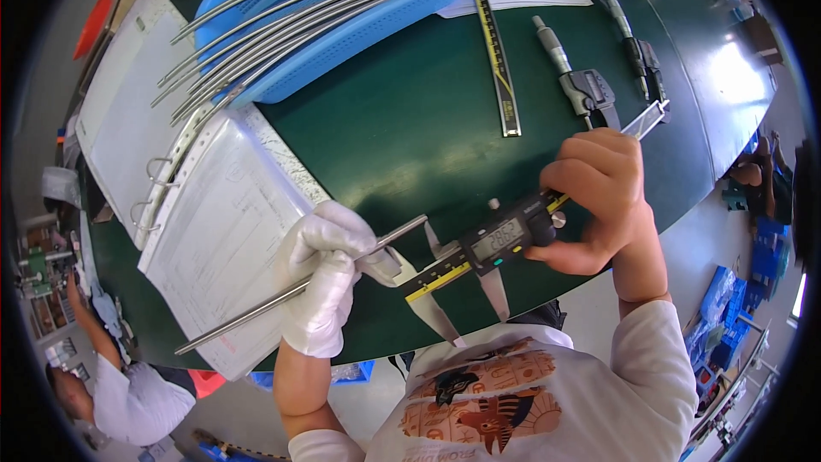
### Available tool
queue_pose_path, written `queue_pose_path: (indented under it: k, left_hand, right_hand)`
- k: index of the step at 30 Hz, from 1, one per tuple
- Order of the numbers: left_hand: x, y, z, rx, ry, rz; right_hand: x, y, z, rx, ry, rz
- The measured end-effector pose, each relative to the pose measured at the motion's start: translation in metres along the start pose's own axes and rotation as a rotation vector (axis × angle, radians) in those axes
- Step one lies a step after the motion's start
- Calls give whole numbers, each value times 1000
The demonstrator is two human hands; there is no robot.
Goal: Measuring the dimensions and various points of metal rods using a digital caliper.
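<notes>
My left hand (321, 278), in a white glove, is closed round a thin metal rod (248, 316) that slants up to the right. The rod's upper end pokes out past my fingers, close to the jaws of a digital caliper (496, 239). Bare and closed, my right hand (599, 197) grips the caliper by its slider and beam. The caliper's jaws stand apart, and its display is lit. Whether the rod touches a jaw I cannot tell.
A blue plastic basket (342, 56) of long metal rods stands at the back left, beside an open ring binder (214, 222). A steel ruler (496, 60) and two digital micrometers (581, 85) lie on the green table (385, 137). Another person (128, 393) works at far left.
</notes>
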State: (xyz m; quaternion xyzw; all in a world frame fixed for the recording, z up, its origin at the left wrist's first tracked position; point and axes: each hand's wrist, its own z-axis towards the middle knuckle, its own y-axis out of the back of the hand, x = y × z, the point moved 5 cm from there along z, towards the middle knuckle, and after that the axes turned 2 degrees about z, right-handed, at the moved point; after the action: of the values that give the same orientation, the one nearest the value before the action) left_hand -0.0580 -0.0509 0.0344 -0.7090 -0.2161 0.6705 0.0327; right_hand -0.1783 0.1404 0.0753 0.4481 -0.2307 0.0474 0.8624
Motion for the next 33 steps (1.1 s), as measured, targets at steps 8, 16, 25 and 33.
queue_pose_path:
  k: [8, 16, 25, 33]
  left_hand:
    - [2, -1, 1, -14, 3, 11]
    - [10, -1, 9, 134, -42, 27]
    - [4, 8, 0, 50, -18, -9]
    - [3, 2, 2, 43, -30, -19]
  right_hand:
    - [-4, 0, -4, 6, -13, 10]
    - [2, 7, -5, 39, 19, -110]
    - [-2, -7, 8, 36, 25, 4]
    - [-4, -1, 2, -9, 2, -2]
